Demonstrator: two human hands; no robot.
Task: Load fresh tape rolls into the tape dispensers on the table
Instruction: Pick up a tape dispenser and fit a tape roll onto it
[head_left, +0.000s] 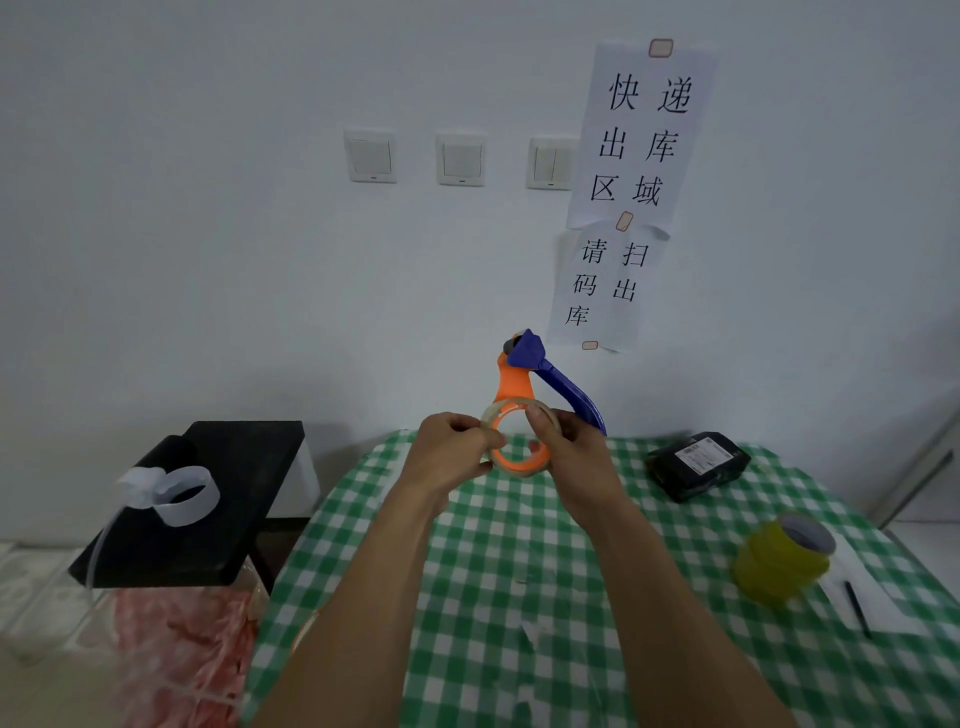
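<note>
An orange and blue tape dispenser (524, 374) is held up above the far edge of the green checked table (519, 571). A clear tape roll (514, 470) sits around the dispenser's orange hub. My left hand (452, 447) pinches the roll's left rim. My right hand (566, 441) grips the roll's right side, with the dispenser's blue handle behind its fingers. A stack of yellow tape rolls (779, 561) stands on the table at the right.
A black wrapped parcel (698, 462) lies at the far right of the table. A white paper with a black pen (857, 608) lies near the right edge. A black stool (208, 499) at the left carries a white empty tape core (182, 493).
</note>
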